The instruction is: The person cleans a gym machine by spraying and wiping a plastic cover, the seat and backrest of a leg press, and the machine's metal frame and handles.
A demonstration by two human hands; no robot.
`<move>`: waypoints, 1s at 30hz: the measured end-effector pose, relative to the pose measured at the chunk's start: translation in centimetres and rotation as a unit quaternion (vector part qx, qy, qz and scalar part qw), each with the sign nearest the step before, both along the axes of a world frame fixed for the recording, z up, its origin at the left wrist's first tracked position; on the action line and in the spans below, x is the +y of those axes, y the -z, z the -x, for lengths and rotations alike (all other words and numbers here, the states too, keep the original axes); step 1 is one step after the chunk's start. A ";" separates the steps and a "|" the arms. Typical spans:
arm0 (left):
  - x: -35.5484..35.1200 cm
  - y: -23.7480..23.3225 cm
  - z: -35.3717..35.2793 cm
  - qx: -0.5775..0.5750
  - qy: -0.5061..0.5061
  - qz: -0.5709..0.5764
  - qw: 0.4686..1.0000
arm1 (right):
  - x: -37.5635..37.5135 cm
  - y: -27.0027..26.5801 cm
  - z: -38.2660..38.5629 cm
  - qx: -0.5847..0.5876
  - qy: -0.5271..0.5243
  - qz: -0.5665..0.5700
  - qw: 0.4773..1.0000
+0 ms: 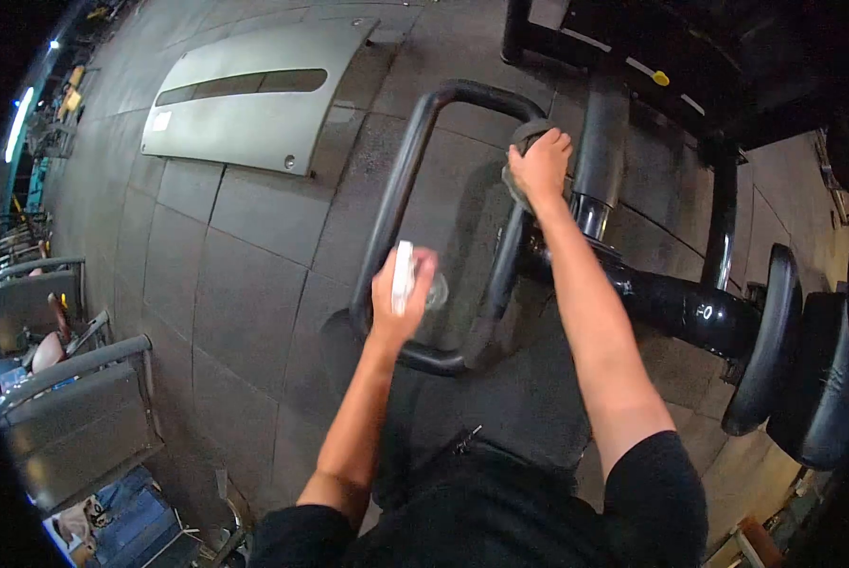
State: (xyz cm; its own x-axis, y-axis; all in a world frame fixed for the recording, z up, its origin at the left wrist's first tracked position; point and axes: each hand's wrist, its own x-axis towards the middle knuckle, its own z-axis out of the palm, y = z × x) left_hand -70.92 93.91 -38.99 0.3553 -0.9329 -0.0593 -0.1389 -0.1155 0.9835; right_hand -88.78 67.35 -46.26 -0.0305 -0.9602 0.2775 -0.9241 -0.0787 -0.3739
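My left hand [401,292] is wrapped round a bottle with a white top [403,277], its clear body partly hidden behind my fingers. Below and around it in view runs a black tubular frame [393,204] with rounded corners. On the right side of that frame, near its upper corner, my right hand [543,168] presses a dark grey cloth [530,134] against the tube. The cloth is bunched under my fingers, and part of it hangs by the thumb.
A pale panel [245,137] with a long slot lies on the tiled floor [235,293] at upper left. Black padded rollers [767,341] and a thick black beam [694,312] stand at right. Chairs [84,426] line the lower left.
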 end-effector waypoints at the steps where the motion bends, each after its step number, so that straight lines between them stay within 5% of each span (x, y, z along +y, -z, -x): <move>1: 1.8 -0.2 0.0 -0.008 -0.002 -0.013 1.000 | -1.4 -0.6 0.0 0.012 -0.027 -0.015 0.999; 6: 6.3 1.5 0.9 -0.056 -0.036 0.056 0.996 | -10.2 -1.3 -0.1 0.127 -0.255 -0.003 0.959; 8: 6.5 1.8 0.8 -0.121 -0.032 0.064 0.990 | -12.4 -1.1 -0.9 0.183 -0.447 0.068 0.873; 12: 6.3 3.9 0.9 -0.209 -0.057 0.108 0.970 | -14.5 -0.6 -6.5 0.213 -0.533 0.224 0.787; 15: 6.3 3.4 1.1 -0.191 -0.078 0.083 0.975 | -14.4 -1.7 -11.0 0.212 -0.569 0.104 0.788; 19: 6.2 3.2 1.0 -0.190 -0.083 0.064 0.976 | -14.6 0.2 -9.0 0.131 -0.538 0.102 0.827; 21: 6.0 3.2 1.1 -0.176 -0.095 0.055 0.978 | -14.9 -0.5 -7.8 0.087 -0.405 -0.026 0.910; 26: 6.0 3.3 0.9 -0.203 -0.079 0.074 0.973 | -11.4 -1.1 -1.2 0.121 -0.262 -0.041 0.956; 30: 6.4 3.7 1.0 -0.194 -0.082 0.063 0.976 | -7.5 0.7 3.6 -0.138 0.002 -0.197 0.971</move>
State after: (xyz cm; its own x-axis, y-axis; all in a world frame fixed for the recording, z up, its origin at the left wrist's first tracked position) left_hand -71.88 100.26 -42.64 0.4731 -0.8532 0.2198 -0.4926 -0.0494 0.8688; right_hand -92.37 59.88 -47.01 -0.0548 -0.9900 -0.1297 -0.7842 0.1231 -0.6082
